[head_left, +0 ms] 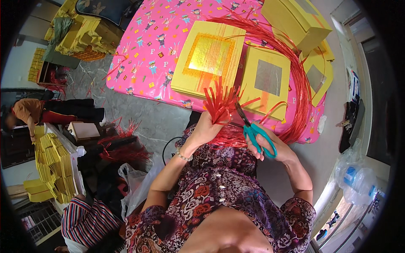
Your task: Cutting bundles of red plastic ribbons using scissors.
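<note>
My left hand (205, 130) is closed around a bundle of red plastic ribbon strips (219, 103), whose cut ends fan out above my fingers. In my right hand (280, 147) are teal-handled scissors (252, 133). Their dark blades reach up beside the strip ends; whether they touch the strips I cannot tell. Long red strands (301, 105) curve from the far side of the table round to my lap. Just beyond my hands lie a stack of yellow paper with a gold square (181, 82) and one with a silver square (276, 63).
The table has a pink patterned cover (141, 82). More yellow sheets (291, 31) rest at its far right. To the left, a person (31, 114) touches stacked yellow paper (52, 162); someone in a striped top (90, 219) is nearer. A clear plastic bag (141, 181) stands beside me.
</note>
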Tool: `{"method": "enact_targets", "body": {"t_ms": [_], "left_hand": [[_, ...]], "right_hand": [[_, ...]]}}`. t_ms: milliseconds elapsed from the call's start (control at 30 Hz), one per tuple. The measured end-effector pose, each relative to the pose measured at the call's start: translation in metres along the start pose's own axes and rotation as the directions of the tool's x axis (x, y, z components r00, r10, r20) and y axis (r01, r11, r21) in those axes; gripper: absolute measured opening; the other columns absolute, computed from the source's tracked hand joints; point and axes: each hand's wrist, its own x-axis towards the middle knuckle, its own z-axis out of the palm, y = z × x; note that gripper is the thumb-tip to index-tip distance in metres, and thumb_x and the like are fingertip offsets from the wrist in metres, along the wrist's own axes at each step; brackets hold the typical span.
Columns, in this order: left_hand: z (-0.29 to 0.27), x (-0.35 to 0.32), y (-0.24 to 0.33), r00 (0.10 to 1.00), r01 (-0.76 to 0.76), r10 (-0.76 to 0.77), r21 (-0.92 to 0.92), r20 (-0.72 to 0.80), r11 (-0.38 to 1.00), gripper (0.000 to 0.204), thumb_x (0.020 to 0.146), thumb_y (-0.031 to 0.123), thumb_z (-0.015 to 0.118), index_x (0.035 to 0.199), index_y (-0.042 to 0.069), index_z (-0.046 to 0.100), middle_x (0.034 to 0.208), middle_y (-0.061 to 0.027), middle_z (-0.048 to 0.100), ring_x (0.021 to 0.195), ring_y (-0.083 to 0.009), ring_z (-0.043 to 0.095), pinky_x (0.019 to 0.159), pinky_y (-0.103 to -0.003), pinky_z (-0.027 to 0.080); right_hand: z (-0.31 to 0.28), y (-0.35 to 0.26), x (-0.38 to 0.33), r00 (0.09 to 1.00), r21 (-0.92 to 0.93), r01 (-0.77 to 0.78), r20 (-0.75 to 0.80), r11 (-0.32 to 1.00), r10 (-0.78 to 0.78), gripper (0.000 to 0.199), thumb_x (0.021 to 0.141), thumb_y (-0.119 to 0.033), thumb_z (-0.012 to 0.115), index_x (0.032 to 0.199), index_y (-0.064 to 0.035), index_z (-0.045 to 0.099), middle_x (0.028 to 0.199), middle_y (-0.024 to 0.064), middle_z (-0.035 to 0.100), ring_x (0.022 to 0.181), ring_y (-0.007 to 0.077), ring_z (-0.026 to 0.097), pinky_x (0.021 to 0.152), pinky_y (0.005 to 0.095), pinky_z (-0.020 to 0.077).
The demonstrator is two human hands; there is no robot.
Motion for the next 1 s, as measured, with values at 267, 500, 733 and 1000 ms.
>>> {"method": "enact_targets", "body": {"t_ms": [267, 500, 733, 1000], "left_hand": [[-0.001, 0.001, -0.005, 1.000, -0.005, 0.006, -0.040, 0.021, 0.999, 0.016, 0.086, 0.011, 0.060, 0.097, -0.001, 0.059, 0.083, -0.0029, 0.064, 0.079, -0.0099, 0.055, 0.072, -0.028, 0.046], [-0.010, 0.000, -0.001, 0.950, 0.295, -0.244, -0.302, 0.195, 0.907, 0.027, 0.091, 0.018, 0.057, 0.114, 0.004, 0.054, 0.066, 0.0058, 0.047, 0.055, -0.0037, 0.042, 0.048, -0.020, 0.036], [-0.005, -0.001, -0.002, 0.964, 0.255, -0.190, -0.457, 0.184, 0.852, 0.020, 0.095, 0.020, 0.051, 0.109, 0.006, 0.052, 0.060, 0.0084, 0.038, 0.047, -0.0023, 0.033, 0.040, -0.019, 0.026], [-0.002, 0.000, 0.003, 0.968, 0.243, -0.209, -0.317, 0.138, 0.917, 0.026, 0.091, 0.016, 0.057, 0.113, 0.002, 0.054, 0.076, 0.0063, 0.051, 0.066, -0.0024, 0.043, 0.056, -0.020, 0.037]], "right_hand": [[0.004, -0.005, -0.003, 0.997, 0.077, -0.005, -0.075, 0.997, 0.010, 0.039, 0.093, -0.048, 0.043, 0.093, -0.0083, 0.044, 0.061, -0.0016, 0.046, 0.048, 0.0050, 0.047, 0.039, 0.0171, 0.0364], [0.000, 0.003, -0.007, 0.996, 0.188, 0.067, 0.052, 0.980, -0.078, 0.052, 0.089, -0.058, 0.043, 0.094, -0.0064, 0.043, 0.062, -0.0005, 0.047, 0.049, 0.0054, 0.048, 0.039, 0.0174, 0.0368], [-0.003, 0.006, -0.005, 0.986, 0.100, 0.015, 0.163, 0.995, -0.031, 0.057, 0.087, -0.062, 0.042, 0.095, -0.0060, 0.043, 0.065, 0.0005, 0.049, 0.053, 0.0064, 0.051, 0.040, 0.0169, 0.0397], [-0.002, 0.006, -0.001, 0.990, 0.086, -0.026, 0.142, 0.996, 0.014, 0.058, 0.086, -0.064, 0.042, 0.099, -0.0067, 0.043, 0.069, 0.0014, 0.050, 0.057, 0.0076, 0.054, 0.042, 0.0175, 0.0439]]}}
